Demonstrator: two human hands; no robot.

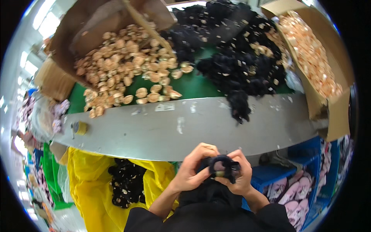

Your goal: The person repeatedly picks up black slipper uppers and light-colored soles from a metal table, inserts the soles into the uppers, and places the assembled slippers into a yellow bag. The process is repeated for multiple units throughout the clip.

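Note:
Just in front of my body, at the near edge of the metal table, I hold a small black plush piece between both hands. Pinkish and pale patches show in its middle. My left hand grips its left side, thumb and fingers closed on the fabric. On its other side the fingers of my right hand are wrapped round it. Beyond my hands lies a big pile of black plush pieces with small white tags; one clump hangs onto the metal.
At the far left, a tipped cardboard box spills beige cup-shaped pieces onto a green surface. Another carton at right holds shiny peach pieces. A yellow bag with black pieces and blue shelving flank me.

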